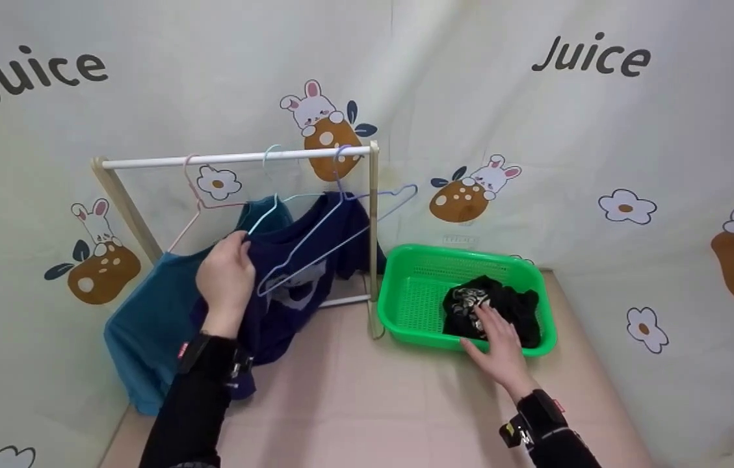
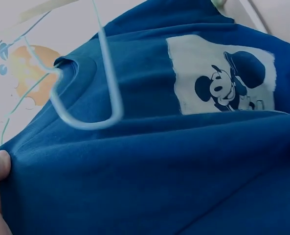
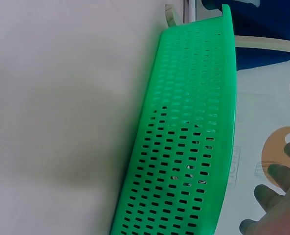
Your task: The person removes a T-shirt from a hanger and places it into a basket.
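Backdrop (image 1: pixel 445 117) behind navy shirt (image 1: pixel 275 325) and basket (image 1: pixel 406 305) reads "Juice".

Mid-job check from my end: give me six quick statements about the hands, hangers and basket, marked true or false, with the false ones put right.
1. The left hand pinches the navy shirt. True.
2. A black garment lies in the green basket. True.
3. The green basket stands left of the rack in the head view. False: it stands right of it.
4. The pink hanger, mint hanger and purple hanger hook over the white bar. True.
5. The right hand grips the white bar. False: it is at the green basket, fingers spread.
6. The purple hanger carries the teal shirt. False: the purple hanger is bare; the teal shirt is on the pink hanger.
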The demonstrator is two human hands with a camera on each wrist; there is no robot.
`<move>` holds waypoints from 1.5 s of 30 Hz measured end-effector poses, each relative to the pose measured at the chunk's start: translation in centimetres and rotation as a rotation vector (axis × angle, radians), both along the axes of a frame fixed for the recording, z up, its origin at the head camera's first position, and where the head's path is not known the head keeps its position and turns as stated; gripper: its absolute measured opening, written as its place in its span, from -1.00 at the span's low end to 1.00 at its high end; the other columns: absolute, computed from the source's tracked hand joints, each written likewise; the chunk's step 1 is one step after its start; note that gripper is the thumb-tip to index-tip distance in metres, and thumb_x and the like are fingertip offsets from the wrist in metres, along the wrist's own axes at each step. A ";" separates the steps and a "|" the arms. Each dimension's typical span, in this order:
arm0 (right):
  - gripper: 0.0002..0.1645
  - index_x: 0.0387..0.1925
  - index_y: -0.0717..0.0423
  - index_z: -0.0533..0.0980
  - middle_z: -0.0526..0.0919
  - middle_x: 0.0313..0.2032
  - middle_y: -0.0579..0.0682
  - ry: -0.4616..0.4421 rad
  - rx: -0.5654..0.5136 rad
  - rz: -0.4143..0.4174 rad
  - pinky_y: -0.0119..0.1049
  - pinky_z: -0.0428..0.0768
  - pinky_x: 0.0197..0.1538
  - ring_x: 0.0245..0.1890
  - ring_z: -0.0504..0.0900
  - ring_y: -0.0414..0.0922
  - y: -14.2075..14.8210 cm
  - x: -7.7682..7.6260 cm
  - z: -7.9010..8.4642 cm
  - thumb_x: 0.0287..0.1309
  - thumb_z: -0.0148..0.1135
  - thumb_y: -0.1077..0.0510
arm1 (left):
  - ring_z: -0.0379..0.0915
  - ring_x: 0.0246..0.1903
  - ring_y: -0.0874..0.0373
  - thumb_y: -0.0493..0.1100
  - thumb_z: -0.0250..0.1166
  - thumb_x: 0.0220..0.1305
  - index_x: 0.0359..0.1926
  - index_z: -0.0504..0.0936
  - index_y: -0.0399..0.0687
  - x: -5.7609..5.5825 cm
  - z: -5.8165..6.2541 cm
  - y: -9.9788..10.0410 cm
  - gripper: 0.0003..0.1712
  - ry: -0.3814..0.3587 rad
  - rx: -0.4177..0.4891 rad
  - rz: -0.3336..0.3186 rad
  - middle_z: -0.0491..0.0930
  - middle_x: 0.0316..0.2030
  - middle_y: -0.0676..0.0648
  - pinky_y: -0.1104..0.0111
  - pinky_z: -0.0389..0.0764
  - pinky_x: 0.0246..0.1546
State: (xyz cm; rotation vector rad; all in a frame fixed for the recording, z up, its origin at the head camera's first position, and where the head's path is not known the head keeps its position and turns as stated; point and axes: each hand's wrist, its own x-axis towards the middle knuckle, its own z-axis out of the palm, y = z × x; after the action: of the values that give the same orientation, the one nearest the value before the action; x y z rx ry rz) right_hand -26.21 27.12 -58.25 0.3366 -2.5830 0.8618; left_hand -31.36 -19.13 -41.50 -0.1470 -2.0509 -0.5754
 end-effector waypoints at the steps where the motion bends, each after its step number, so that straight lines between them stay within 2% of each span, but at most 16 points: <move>1: -0.16 0.36 0.29 0.32 0.29 0.36 0.33 0.000 0.000 0.001 0.40 0.03 0.30 0.37 0.20 0.31 0.0 0.0 0.0 0.17 0.37 -0.03 | 0.62 -0.31 -0.25 -0.36 0.28 0.29 -0.17 0.66 -0.32 0.1 -0.3 -0.2 -0.88 -0.003 0.006 0.003 0.68 -0.27 -0.30 -0.06 0.55 -0.31; 5: -0.17 0.36 0.30 0.32 0.30 0.36 0.34 0.004 0.008 0.000 0.39 0.04 0.30 0.37 0.21 0.32 0.0 -0.1 0.0 0.17 0.37 -0.03 | 0.62 -0.26 -0.26 -0.37 0.27 0.28 -0.16 0.66 -0.35 0.1 -0.8 -0.6 -0.87 -0.005 0.038 0.002 0.68 -0.24 -0.32 -0.06 0.55 -0.24; 9: -0.17 0.35 0.30 0.34 0.31 0.35 0.33 0.018 0.002 -0.010 0.39 0.05 0.29 0.36 0.21 0.33 0.0 -0.1 0.0 0.15 0.38 -0.01 | 0.62 -0.23 -0.25 -0.38 0.27 0.29 -0.15 0.65 -0.37 -0.2 -0.4 -0.8 -0.86 0.000 0.081 -0.002 0.68 -0.23 -0.31 -0.04 0.55 -0.21; 14: -0.17 0.35 0.30 0.33 0.30 0.36 0.33 0.019 -0.006 -0.014 0.40 0.04 0.29 0.36 0.21 0.32 -0.1 -0.1 -0.1 0.15 0.39 0.00 | 0.62 -0.26 -0.24 -0.36 0.26 0.30 -0.16 0.66 -0.34 -0.3 -0.4 -0.9 -0.86 0.028 0.122 0.018 0.68 -0.25 -0.30 -0.04 0.54 -0.26; 22: -0.17 0.36 0.29 0.32 0.28 0.37 0.33 -0.007 -0.007 0.004 0.38 0.01 0.31 0.39 0.18 0.30 -0.1 0.0 0.1 0.19 0.34 -0.06 | 0.61 -0.26 -0.25 -0.38 0.24 0.30 -0.19 0.64 -0.36 0.1 -1.3 -1.6 -0.89 0.076 0.141 0.004 0.67 -0.27 -0.31 -0.05 0.52 -0.27; 27: -0.17 0.36 0.29 0.33 0.30 0.36 0.33 -0.002 -0.012 0.002 0.37 0.01 0.32 0.39 0.18 0.29 -0.2 0.0 0.1 0.19 0.34 -0.05 | 0.61 -0.26 -0.23 -0.38 0.23 0.32 -0.17 0.64 -0.34 0.4 -1.7 -1.8 -0.88 0.068 0.131 -0.009 0.67 -0.24 -0.30 -0.04 0.52 -0.28; 33: -0.16 0.36 0.30 0.33 0.30 0.36 0.33 0.003 -0.010 0.018 0.40 0.02 0.30 0.37 0.20 0.32 -0.4 0.1 -0.2 0.18 0.35 -0.06 | 0.61 -0.26 -0.23 -0.42 0.26 0.27 -0.15 0.65 -0.31 1.6 -3.5 -2.4 -0.86 0.071 0.124 -0.014 0.68 -0.22 -0.28 -0.05 0.53 -0.30; 45: -0.17 0.35 0.28 0.34 0.32 0.34 0.33 -0.002 0.002 0.022 0.40 0.05 0.29 0.35 0.22 0.34 -0.8 0.1 -0.4 0.18 0.36 -0.05 | 0.56 -0.44 -0.13 -0.46 0.28 0.23 -0.17 0.64 -0.29 3.5 -8.2 -3.8 -0.85 0.051 0.076 -0.105 0.65 -0.30 -0.24 0.02 0.50 -0.44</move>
State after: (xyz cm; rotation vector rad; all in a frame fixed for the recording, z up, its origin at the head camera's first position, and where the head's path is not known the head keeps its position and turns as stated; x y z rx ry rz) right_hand -26.09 26.28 -58.64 0.3660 -2.5870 0.8674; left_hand -27.81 -22.89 -49.67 -0.2232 -1.9774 -0.7069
